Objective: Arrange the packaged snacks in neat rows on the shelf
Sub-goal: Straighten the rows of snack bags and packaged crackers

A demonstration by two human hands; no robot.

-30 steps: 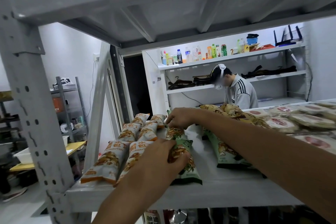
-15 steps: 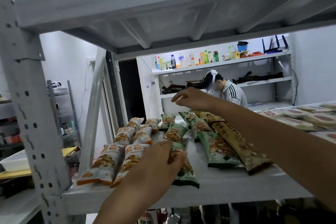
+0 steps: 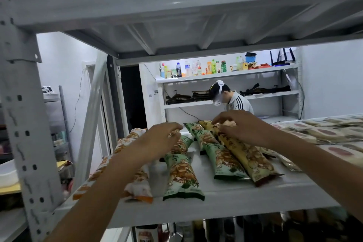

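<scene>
Left hand [image 3: 157, 143] pinches a green packet [image 3: 181, 144] at the rear; right hand [image 3: 243, 128] pinches a yellow packet [image 3: 247, 153] on the shelf [image 3: 225, 200]

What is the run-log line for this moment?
stage: arranging rows | left hand: pinches rear green snack packet | right hand: pinches rear yellow snack packet | shelf: rows unfinished

Two hands [image 3: 157, 143], at least four green packets [image 3: 182, 177], two yellow packets [image 3: 249, 155]
</scene>
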